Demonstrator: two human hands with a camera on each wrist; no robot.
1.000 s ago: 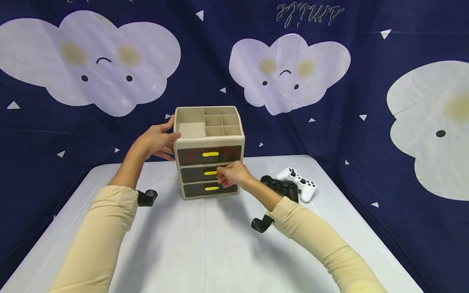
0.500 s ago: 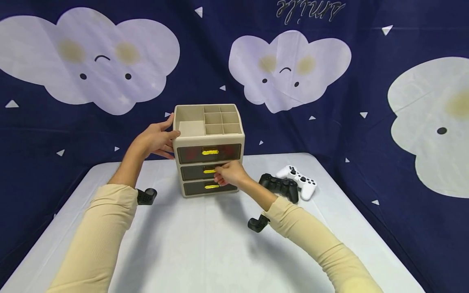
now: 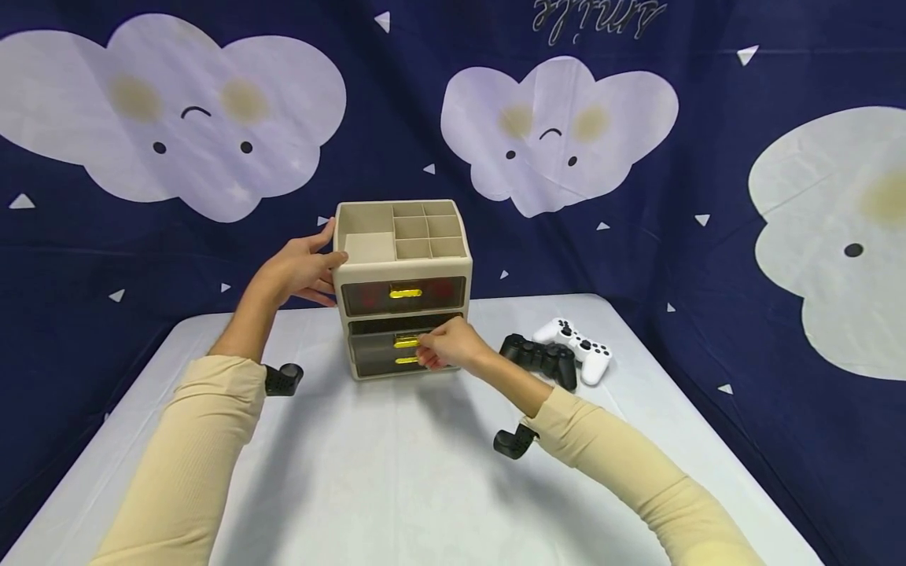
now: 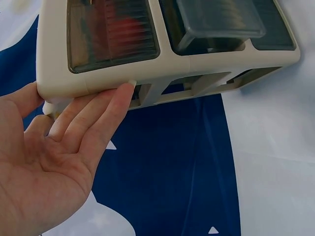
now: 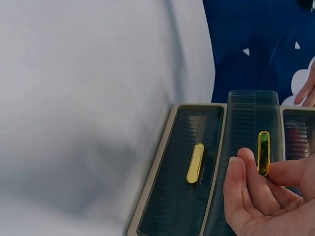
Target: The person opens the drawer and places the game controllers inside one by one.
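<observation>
A cream desktop drawer organizer stands on the white table, with an open compartment top and dark translucent drawers. The left hand holds its upper left corner, thumb over the top edge and fingers against the side. In the left wrist view, those fingers lie along the side wall. The right hand pinches the gold handle of the middle drawer between thumb and fingers. That drawer juts partway out of the frame. Above it the top drawer is closed, with something red showing through.
A black game controller and a white game controller lie to the right of the organizer. A dark blue cloth with clouds hangs behind the table.
The middle drawer has slid out toward the person, with the right hand pinching its handle. The left hand has kept its place on the organizer.
</observation>
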